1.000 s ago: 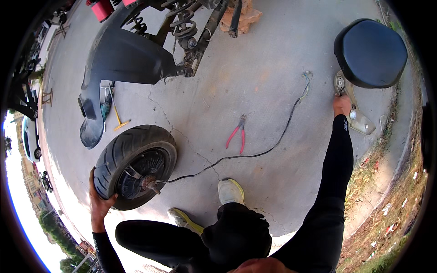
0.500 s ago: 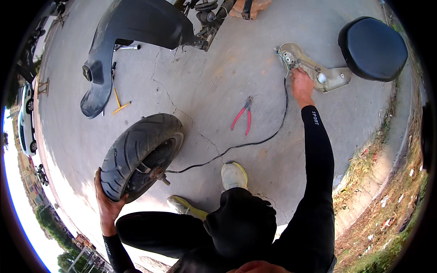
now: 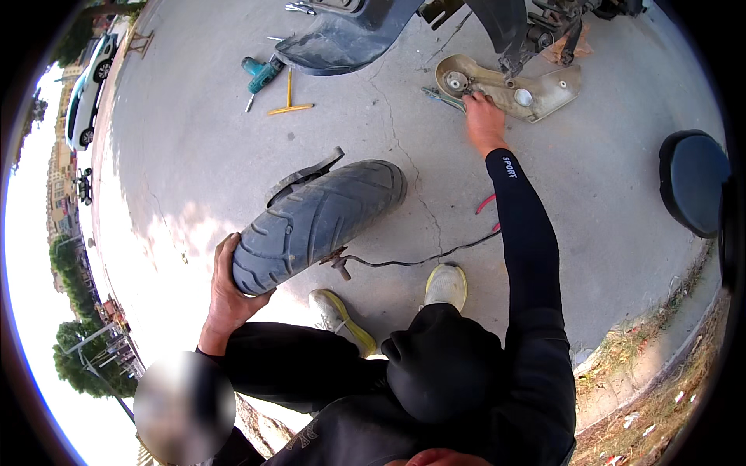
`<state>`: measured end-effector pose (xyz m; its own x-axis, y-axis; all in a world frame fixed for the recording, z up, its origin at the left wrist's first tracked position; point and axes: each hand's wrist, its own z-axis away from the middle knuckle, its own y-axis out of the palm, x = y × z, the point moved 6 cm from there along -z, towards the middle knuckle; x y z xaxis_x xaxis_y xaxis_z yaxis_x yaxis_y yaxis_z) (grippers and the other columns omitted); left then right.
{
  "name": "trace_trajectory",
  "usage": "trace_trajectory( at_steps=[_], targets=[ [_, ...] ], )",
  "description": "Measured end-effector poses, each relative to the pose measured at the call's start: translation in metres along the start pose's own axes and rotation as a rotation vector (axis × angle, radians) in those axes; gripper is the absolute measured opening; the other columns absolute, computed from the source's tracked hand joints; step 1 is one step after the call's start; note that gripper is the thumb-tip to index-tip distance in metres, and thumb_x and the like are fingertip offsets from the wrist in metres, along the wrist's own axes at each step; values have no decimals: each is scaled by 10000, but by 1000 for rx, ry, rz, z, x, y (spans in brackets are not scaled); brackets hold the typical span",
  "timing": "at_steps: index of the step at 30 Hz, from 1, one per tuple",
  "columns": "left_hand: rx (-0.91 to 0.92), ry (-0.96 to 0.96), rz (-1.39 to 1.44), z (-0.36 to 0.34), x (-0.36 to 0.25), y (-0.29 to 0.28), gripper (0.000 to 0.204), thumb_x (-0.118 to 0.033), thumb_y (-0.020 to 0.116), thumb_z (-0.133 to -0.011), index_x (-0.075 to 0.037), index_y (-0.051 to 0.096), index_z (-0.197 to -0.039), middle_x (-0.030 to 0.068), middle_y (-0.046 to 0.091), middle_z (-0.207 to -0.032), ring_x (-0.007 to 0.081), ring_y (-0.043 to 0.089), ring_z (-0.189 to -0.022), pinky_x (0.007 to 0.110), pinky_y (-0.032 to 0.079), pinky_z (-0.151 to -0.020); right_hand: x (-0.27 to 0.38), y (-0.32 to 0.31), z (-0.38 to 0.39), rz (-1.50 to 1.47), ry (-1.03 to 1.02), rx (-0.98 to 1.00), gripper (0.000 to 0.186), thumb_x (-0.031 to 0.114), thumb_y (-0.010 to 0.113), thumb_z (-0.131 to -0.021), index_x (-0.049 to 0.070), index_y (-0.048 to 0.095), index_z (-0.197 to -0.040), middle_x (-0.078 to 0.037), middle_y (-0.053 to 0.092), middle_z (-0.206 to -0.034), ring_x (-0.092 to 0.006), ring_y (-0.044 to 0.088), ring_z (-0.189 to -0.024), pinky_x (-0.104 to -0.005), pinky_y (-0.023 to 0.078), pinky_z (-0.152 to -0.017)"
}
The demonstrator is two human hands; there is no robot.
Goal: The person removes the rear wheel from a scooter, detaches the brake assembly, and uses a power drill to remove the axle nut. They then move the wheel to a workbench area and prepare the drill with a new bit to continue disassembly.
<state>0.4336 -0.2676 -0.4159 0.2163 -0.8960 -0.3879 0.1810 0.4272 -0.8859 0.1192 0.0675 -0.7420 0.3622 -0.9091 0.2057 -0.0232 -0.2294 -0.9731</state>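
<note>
My left hand [image 3: 229, 295] is closed round the near end of a black wheel with a treaded tyre [image 3: 318, 225], which stands on the ground, tread facing me. From its axle [image 3: 340, 266] a black cable [image 3: 412, 262] runs right and passes behind my right forearm. Stretched far forward, my right hand [image 3: 485, 123] pinches the edge of a beige, dirt-streaked cover [image 3: 544, 89] with round holes. Thin wires [image 3: 444, 98] stick out beside my fingers, whose tips are partly hidden. Red-handled pliers [image 3: 486, 204] lie mostly hidden behind my forearm.
A dark vehicle body panel [image 3: 350, 43] and frame parts [image 3: 556, 31] are at the far side. Left of them lie a teal cordless drill [image 3: 263, 74] and a yellow T-handle wrench [image 3: 289, 106]. A black seat [image 3: 694, 182] rests at right, near the grassy edge [image 3: 660, 388].
The view has turned. My right hand has carried the beige cover toward the vehicle, away from the seat. The wheel has tilted so its hub side no longer shows; my left hand still grips it.
</note>
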Motion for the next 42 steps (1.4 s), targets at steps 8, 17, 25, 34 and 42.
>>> trace_trajectory(
  at_steps=[8, 17, 25, 34, 42],
  targets=[
    [-16, -34, 112, -15, 18, -20, 1066, -47, 855, -580, -73, 326, -1506, 173, 486, -1384, 351, 482, -1312, 431, 409, -1111, 54, -15, 87, 41, -275, 205, 449, 224, 574, -940, 46, 530, -1349, -131, 431, -1504, -286, 398, -1391, -423, 379, -1083],
    [1, 20, 156, -24, 44, -30, 1097, -30, 853, -583, -59, 295, -1527, 182, 454, -1461, 319, 431, -1381, 415, 357, -1153, -6, -48, 175, 201, 22, 73, 493, 190, 618, -917, 55, 513, -1379, -142, 445, -1479, -307, 404, -1374, -450, 379, -1070],
    [25, 12, 248, -15, 67, -19, 1136, -36, 860, -601, -63, 232, -1548, 184, 437, -1476, 315, 415, -1394, 413, 339, -1163, -31, -32, 168, -45, 257, -66, 365, 63, 629, -887, 30, 578, -1247, -153, 633, -1082, -367, 587, -1009, -443, 473, -904],
    [-48, -4, 290, 0, 79, -16, 1091, 31, 823, -653, -149, 244, -1560, 172, 509, -1435, 331, 497, -1331, 467, 409, -1123, -10, -155, 236, -345, 419, -464, 324, 121, 523, -1013, -23, 512, -1304, -199, 624, -1123, -313, 638, -974, -370, 500, -853],
    [-55, -35, 160, -22, 63, -16, 1031, -111, 835, -683, -164, 276, -1547, 201, 523, -1420, 364, 505, -1326, 479, 408, -1118, -52, -115, 421, -21, 842, 553, 386, 290, 617, -934, 21, 587, -1209, -204, 706, -950, -356, 696, -858, -450, 544, -758]
  ],
)
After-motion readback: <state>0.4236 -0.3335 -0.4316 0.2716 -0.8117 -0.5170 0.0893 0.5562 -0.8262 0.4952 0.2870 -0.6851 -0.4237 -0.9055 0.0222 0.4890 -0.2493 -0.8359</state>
